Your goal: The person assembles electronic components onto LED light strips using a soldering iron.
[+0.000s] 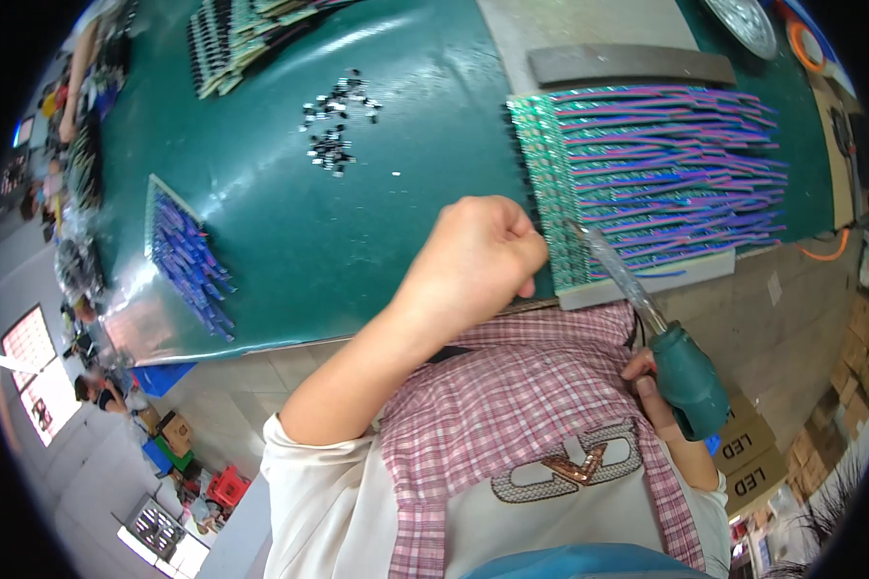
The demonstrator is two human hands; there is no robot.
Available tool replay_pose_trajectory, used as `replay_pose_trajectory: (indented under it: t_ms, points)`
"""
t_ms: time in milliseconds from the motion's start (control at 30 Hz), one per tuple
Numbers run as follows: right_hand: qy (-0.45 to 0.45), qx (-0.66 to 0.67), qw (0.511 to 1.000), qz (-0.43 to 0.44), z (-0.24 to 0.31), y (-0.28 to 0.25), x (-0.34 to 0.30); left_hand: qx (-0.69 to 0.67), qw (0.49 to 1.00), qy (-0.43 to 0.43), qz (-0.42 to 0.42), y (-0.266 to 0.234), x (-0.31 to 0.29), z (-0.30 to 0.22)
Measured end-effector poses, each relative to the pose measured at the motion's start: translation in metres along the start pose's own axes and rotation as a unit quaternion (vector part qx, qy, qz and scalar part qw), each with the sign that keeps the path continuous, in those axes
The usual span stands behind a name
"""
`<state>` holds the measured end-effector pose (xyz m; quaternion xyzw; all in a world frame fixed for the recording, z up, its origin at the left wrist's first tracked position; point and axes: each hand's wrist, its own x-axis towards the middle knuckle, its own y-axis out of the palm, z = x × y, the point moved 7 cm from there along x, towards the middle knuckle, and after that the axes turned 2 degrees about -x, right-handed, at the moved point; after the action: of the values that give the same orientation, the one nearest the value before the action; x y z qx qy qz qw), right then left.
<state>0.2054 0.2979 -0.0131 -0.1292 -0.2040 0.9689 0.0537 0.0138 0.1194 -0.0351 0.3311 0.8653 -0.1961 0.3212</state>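
My left hand (483,256) is closed in a pinch at the near left edge of a row of green circuit boards (552,183); what its fingers hold, if anything, is hidden. Many blue and pink wires (676,174) run rightward from the boards. In my right hand (655,398), mostly behind the handle, is a soldering iron (690,381) with a dark green grip. Its metal shaft slants up and left, and the tip lies over the boards just right of my left hand. Whether the tip touches them I cannot tell.
On the green mat (434,106) lie small black parts (333,125), a wired board stack (188,256) at left and more boards (246,39) at the far left. A grey bar (632,66) sits behind the wires. A metal dish (743,24) and orange roll (806,46) stand far right.
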Motion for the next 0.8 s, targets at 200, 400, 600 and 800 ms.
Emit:
replay_pose_trajectory:
  t_ms: [200,400,600,800]
  points:
    - [0.02,0.089,0.996,-0.018,-0.011,0.001,-0.004,0.056,0.983,0.13,-0.116,-0.039,-0.014,-0.012]
    - [0.035,0.11,0.992,-0.053,-0.012,-0.001,-0.004,0.389,0.768,0.294,-0.416,-0.114,-0.005,-0.039]
    - [0.0,0.047,0.999,-0.021,-0.007,0.0,0.0,0.439,0.744,0.298,-0.405,-0.114,0.004,-0.04]
    - [0.062,0.155,0.985,-0.043,-0.012,0.004,-0.002,0.233,0.825,0.308,-0.412,-0.132,-0.007,-0.042]
